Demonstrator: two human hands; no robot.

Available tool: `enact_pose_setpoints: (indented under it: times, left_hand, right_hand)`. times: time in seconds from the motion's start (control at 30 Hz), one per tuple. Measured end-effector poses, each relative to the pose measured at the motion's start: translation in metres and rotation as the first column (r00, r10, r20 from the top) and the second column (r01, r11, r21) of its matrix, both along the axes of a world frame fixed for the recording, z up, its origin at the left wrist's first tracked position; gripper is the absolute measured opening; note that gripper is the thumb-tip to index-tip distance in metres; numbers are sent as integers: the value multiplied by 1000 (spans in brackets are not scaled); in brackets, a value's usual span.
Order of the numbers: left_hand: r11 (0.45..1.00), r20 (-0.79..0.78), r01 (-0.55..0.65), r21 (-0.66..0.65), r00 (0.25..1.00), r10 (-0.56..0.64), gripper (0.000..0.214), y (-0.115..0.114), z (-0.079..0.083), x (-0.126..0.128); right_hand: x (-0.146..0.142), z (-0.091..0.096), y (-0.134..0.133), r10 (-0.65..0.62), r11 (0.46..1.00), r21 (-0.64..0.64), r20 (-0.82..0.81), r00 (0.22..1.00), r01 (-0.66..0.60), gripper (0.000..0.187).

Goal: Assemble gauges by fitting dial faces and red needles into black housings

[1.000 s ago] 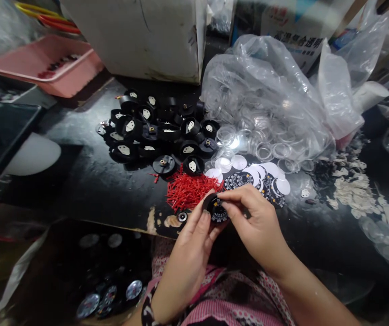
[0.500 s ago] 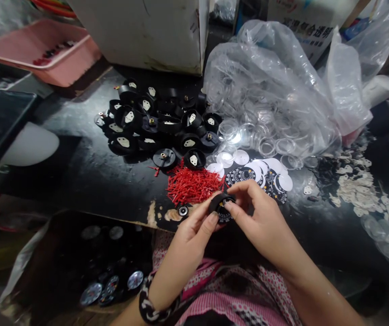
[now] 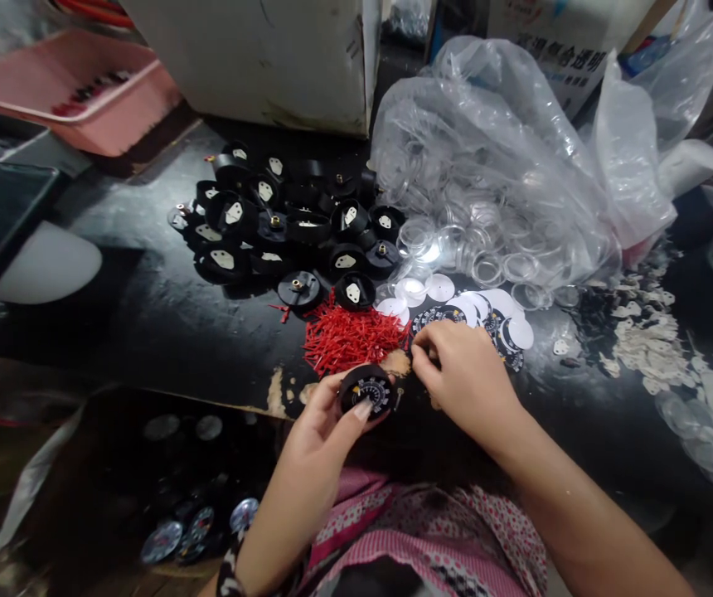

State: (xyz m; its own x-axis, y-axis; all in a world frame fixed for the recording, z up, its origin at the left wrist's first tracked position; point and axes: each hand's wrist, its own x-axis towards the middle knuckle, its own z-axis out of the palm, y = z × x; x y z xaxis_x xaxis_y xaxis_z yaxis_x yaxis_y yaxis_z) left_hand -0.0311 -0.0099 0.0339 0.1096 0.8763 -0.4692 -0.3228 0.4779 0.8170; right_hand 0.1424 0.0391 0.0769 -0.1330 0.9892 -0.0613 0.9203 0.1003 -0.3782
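My left hand point(image 3: 319, 439) holds a round black gauge housing point(image 3: 345, 388) over the table's near edge. Inside it sits a black dial face point(image 3: 370, 391) with white markings, and my thumb presses on the dial's lower edge. To the right, my right hand point(image 3: 472, 373) is closed, fingers curled in beside the heap of red pointers point(image 3: 356, 338). Whatever its fingertips may hold is hidden. Just beyond that hand lie several white and black dial discs point(image 3: 521, 333). A small metal piece point(image 3: 400, 396) shows at the housing's right side.
Black housings point(image 3: 232, 214) are piled at the back. Clear plastic rings point(image 3: 487, 267) spill from a plastic bag point(image 3: 506, 124). Pale small plates point(image 3: 648, 340) lie at right. A pink tray point(image 3: 108, 124) and large carton point(image 3: 257, 66) stand behind. Finished-looking gauges point(image 3: 162, 541) lie below the table edge.
My left hand has moved left with the gauge housing, tilting the dial upward. The right hand has let go of the housing and its fingers have curled in beside the red pointers.
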Motion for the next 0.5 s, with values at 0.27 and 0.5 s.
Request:
enact_pose_setpoints:
  times: [0.27, 0.5]
  left_hand:
    - [978, 201, -193, -81, 958, 206, 29, 6, 11, 14]
    - [991, 270, -126, -53, 953, 136, 24, 13, 13, 21]
  right_hand:
    - [-8, -9, 4, 11, 1000, -1, 150, 989, -11, 11]
    - [0, -6, -17, 56, 998, 40, -198, 979, -49, 4]
